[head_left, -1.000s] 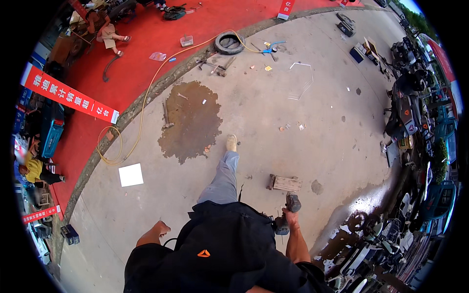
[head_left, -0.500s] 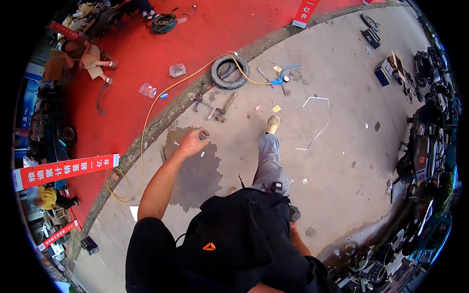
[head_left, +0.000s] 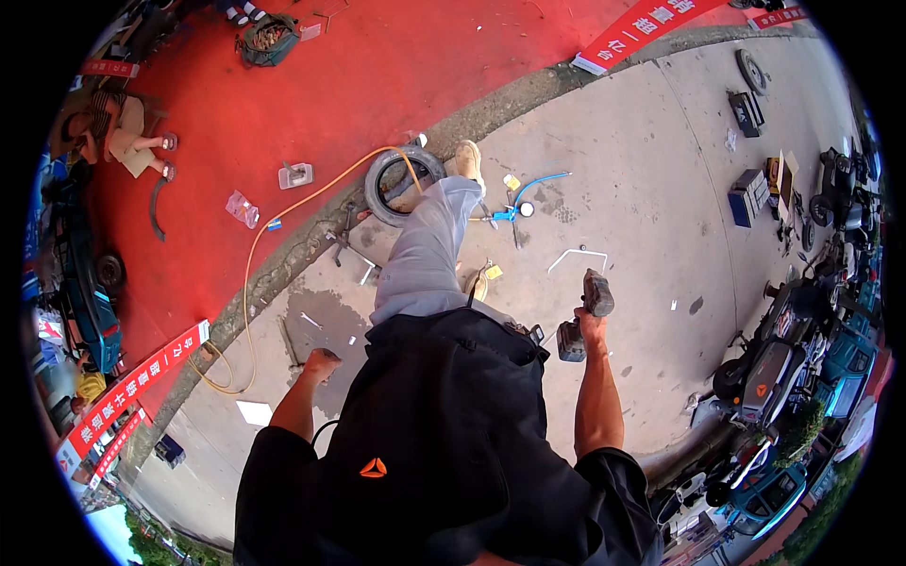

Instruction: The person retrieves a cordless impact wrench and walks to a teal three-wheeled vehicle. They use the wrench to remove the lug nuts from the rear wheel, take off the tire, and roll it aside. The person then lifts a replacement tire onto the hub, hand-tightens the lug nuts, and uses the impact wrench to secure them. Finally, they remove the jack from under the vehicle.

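My right hand (head_left: 591,326) grips a worn cordless power drill or impact wrench (head_left: 597,294) by its handle; the battery base (head_left: 571,341) sticks out to the left. It hangs at my right side over the concrete. At my left side my left hand (head_left: 323,364) is curled closed, and whatever it may hold is hidden. Ahead, a black tyre (head_left: 374,191) lies flat by the kerb, close to my forward beige shoe (head_left: 469,162). Right of that shoe rests a blue tyre inflator (head_left: 510,214) with a round gauge.
A yellow air hose (head_left: 251,292) runs along the kerb to the tyre. Dark metal tools (head_left: 344,243) lie left of my leg. Red banner barriers (head_left: 142,391) stand at left. Parked scooters (head_left: 769,382) line the right, boxes (head_left: 750,196) beyond. Someone sits (head_left: 127,141) on the far left.
I have stepped forward, closer to the tyre. My left hand has dropped back toward my side. My right hand has swung out into view with the power tool.
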A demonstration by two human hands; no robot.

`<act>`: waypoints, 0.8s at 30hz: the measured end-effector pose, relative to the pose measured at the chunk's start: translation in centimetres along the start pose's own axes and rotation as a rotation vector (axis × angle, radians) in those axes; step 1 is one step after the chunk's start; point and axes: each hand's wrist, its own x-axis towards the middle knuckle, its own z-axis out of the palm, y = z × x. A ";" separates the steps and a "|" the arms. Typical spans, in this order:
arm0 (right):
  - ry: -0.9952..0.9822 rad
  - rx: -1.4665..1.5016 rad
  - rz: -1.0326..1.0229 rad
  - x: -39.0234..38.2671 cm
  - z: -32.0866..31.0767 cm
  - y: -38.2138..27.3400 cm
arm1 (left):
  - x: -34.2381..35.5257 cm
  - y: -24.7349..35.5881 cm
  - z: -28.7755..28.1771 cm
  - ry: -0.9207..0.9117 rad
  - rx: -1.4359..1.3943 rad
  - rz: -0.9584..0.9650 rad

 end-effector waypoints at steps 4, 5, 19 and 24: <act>-0.001 -0.088 -0.011 14.4 4.2 -13.8 | 8.7 16.3 -5.1 -0.049 -0.125 0.093; -0.007 -0.085 0.010 18.1 4.7 -15.2 | 11.6 21.8 -7.1 -0.046 -0.106 0.152; -0.249 -0.451 0.234 43.5 34.7 -59.5 | 17.3 67.1 -51.5 0.344 -0.463 0.324; -0.453 -0.703 -0.006 58.1 49.7 -75.9 | 21.7 64.7 -55.9 0.309 -0.846 0.034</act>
